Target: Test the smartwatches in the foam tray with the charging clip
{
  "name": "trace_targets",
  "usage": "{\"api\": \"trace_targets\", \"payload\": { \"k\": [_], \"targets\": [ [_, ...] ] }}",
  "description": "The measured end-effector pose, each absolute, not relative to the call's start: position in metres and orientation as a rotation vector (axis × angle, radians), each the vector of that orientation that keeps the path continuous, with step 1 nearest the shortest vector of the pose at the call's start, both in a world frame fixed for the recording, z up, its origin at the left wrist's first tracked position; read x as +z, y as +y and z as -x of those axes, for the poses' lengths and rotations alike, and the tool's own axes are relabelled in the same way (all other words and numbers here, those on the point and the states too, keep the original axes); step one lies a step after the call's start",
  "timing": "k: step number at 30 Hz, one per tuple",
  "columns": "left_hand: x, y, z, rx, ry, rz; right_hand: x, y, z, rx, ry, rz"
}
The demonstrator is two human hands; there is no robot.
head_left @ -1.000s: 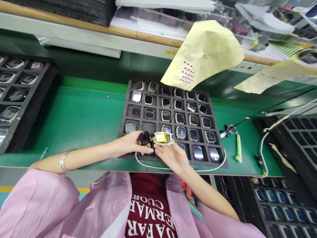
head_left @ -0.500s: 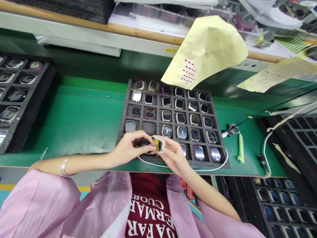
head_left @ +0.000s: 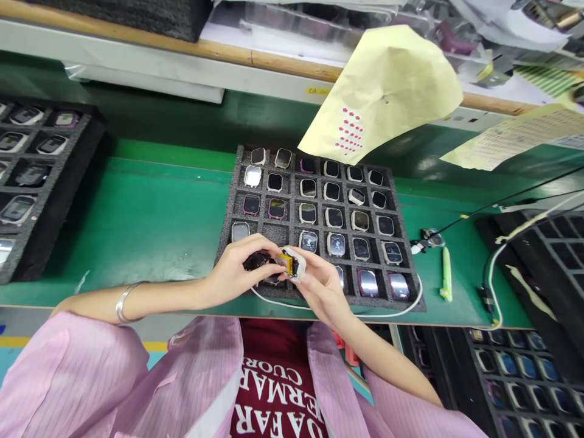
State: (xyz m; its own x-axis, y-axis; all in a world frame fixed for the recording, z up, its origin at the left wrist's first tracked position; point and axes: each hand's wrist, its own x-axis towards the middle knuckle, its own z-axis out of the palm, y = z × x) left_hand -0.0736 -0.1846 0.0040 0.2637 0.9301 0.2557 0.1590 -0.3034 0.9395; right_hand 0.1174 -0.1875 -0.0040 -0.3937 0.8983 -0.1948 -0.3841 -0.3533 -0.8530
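Over the near left of a grey foam tray (head_left: 280,233), both hands meet at an opened smartwatch. Fingers of my right hand (head_left: 323,285) grip its white watch case (head_left: 300,264) from the right side. Inside the case a yellow piece (head_left: 286,262), which looks like a battery, and dark parts show. My left hand (head_left: 235,267) is closed around a dark watch part (head_left: 256,260), with its thumb and fingertips at the left edge of the case. Whether the dark part is joined to the case cannot be seen.
Several watches (head_left: 335,217) fill the tray's compartments. A white cable (head_left: 387,313) loops along its near edge. To the right lie a light green tool (head_left: 446,274) and a small watch (head_left: 431,237). Another watch tray (head_left: 59,194) stands left. A yellow paper (head_left: 387,91) hangs from the shelf.
The dark part and the white case have tilted slightly in the fingers, and the left fingers have shifted up a little. Both hands keep their hold.
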Motion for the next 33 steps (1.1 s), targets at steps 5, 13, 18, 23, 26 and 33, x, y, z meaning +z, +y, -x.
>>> {"api": "trace_targets", "payload": {
  "k": [5,13,18,23,26,33],
  "targets": [
    [0.005,-0.178,0.077,1.178,0.824,-1.706,-0.005,-0.188,-0.119,1.874,-0.964,0.876],
    [0.004,-0.183,0.076,1.246,0.691,-1.658,-0.008,-0.189,-0.123,1.867,-1.131,0.777],
    [0.005,-0.188,0.074,1.32,0.697,-1.647,-0.004,-0.19,-0.119,1.821,-1.161,0.691],
    [0.007,-0.187,0.075,1.347,0.756,-1.443,-0.001,-0.192,-0.114,1.817,-1.218,0.586],
    [0.009,-0.184,0.077,1.265,0.752,-1.414,0.001,-0.192,-0.114,1.775,-1.255,0.54],
    [0.008,-0.18,0.078,0.872,0.761,-1.233,0.002,-0.192,-0.122,1.55,-1.588,0.46]
  ]
}}
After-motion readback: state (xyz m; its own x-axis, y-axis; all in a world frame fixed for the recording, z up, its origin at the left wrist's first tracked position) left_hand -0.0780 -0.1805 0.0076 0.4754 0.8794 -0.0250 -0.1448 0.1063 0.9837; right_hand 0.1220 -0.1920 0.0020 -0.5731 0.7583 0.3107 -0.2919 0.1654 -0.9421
